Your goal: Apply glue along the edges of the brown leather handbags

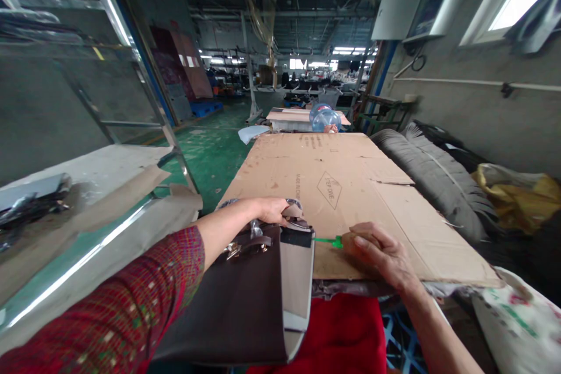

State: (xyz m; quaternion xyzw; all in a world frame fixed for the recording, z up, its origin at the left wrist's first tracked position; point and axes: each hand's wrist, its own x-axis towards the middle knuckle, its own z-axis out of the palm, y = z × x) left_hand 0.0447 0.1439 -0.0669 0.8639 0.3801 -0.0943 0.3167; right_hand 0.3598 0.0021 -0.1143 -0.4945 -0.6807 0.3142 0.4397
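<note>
A dark brown bag [249, 298] with a pale lining lies across my lap and the near edge of the cardboard, its side open towards the right. My left hand [276, 211] reaches over the bag and is closed on folded material at its far edge. Metal fittings and a short strap [256, 244] lie on the bag just below that hand. My right hand [374, 248] grips a small green tool [336, 241], whose thin green shaft points left to the bag's dark inner edge. Its handle is mostly hidden in my fingers.
Printed cardboard [280, 166] covers the table. A large blue water bottle [324, 118] lies beyond it. Metal shelving [164, 134] stands left; a grey padded bundle [438, 181] and a white sack [517, 315] are on the right. A blue plastic crate [401, 339] sits below.
</note>
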